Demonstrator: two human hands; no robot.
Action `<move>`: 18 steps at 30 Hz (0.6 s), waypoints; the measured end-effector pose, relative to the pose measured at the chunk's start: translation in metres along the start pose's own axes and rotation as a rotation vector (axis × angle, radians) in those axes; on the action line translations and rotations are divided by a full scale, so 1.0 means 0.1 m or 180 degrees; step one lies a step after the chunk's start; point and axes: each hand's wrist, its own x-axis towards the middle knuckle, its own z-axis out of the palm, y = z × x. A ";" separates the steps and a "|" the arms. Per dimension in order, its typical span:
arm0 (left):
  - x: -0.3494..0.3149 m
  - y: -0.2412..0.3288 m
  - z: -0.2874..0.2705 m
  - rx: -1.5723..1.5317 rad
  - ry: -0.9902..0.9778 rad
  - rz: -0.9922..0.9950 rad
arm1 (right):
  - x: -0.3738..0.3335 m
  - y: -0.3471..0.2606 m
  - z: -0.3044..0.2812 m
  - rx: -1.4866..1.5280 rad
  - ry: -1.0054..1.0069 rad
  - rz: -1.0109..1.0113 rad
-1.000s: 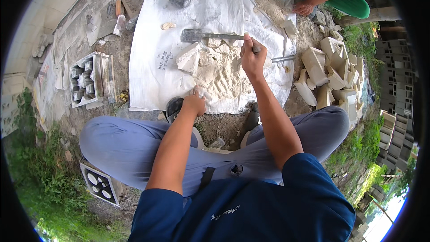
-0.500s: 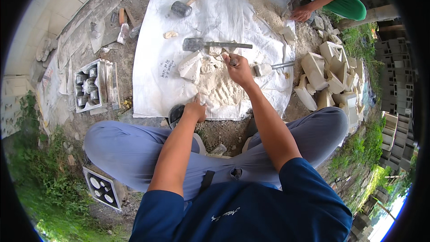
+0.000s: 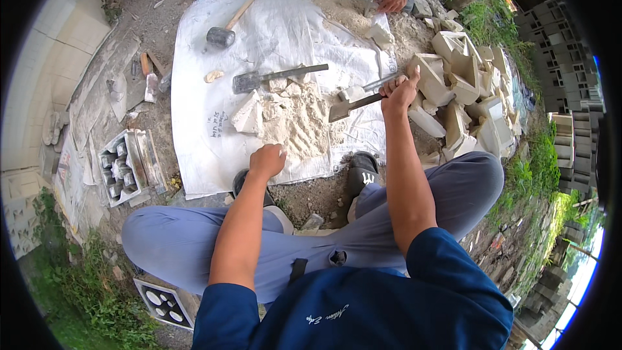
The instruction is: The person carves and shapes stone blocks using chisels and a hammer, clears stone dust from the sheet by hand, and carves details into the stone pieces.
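Observation:
My right hand (image 3: 400, 94) is closed around the dark handle of a wide, flat-bladed metal tool (image 3: 348, 109). Its blade points left, over the right side of a heap of pale powder (image 3: 301, 133). My left hand (image 3: 267, 161) is curled into a fist at the powder's near left edge; whatever its fingers hold, if anything, is hidden. Beyond the powder lie whitish broken chunks (image 3: 247, 113) and a dark-headed hammer (image 3: 246, 82). A pale block-headed hammer (image 3: 352, 94) with a metal handle rests just past the blade. All this is on a white woven sheet (image 3: 204, 142).
A black-headed mallet (image 3: 221, 37) lies farther back. Broken pale moulded pieces (image 3: 453, 84) are heaped at the right. At the far right a co-worker's hand (image 3: 392, 0) is beside another tool. A box of grey lumps (image 3: 120, 172) and a wooden-handled tool (image 3: 149, 81) sit left.
My right hand has moved right, and the tool's blade now shows in it. My left hand has drawn back slightly and curled into a fist. The whole view has shifted.

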 end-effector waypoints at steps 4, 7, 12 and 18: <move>0.09 0.12 0.05 -0.0098 0.0177 0.0217 | 0.24 -0.09 -0.46 -0.0042 -0.0159 0.0029; 0.16 0.03 0.16 -0.0115 0.0436 0.0561 | 0.43 0.07 -0.61 0.0049 -0.0266 0.0182; 0.23 0.41 0.09 -0.0302 0.0401 0.0857 | 0.79 0.17 -1.19 -0.1849 0.0947 -0.1684; 0.18 0.35 0.08 -0.0374 0.0565 0.0835 | 0.65 0.62 -1.15 -0.4183 0.1997 -0.2802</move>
